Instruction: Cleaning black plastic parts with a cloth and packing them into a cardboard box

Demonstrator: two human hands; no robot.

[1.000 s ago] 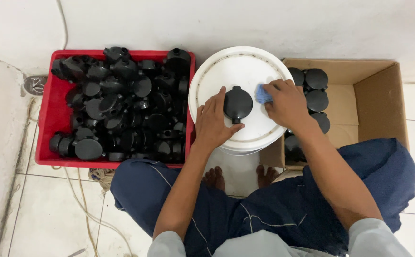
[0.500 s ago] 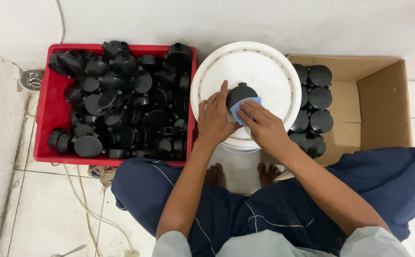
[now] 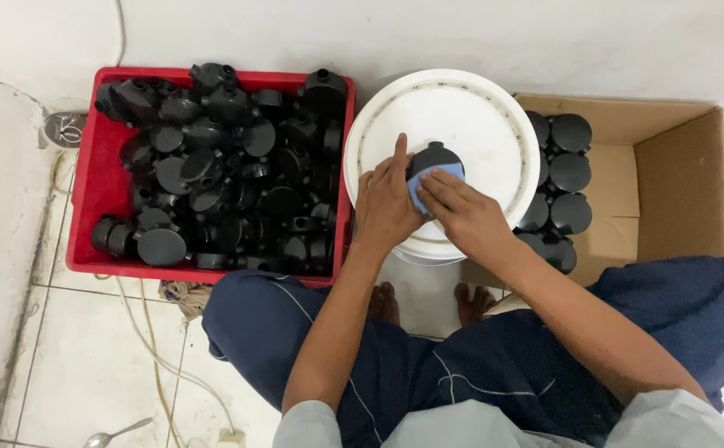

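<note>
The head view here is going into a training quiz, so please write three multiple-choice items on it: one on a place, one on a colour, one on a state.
1. Where does the black round part under the hands rest?
A. In the red crate
B. On the white bucket lid
C. In the cardboard box

2. What colour is the small pad in the right hand?
A. Blue
B. Yellow
C. Green

3. How is the left hand placed?
A. Lifted clear of everything
B. Reaching into the crate
C. Set against the black part

Answers:
1 B: the part sits on the white bucket lid, between the red crate and the cardboard box.
2 A: the pad pressed by the right hand is blue.
3 C: the left hand touches the part's left side.
</note>
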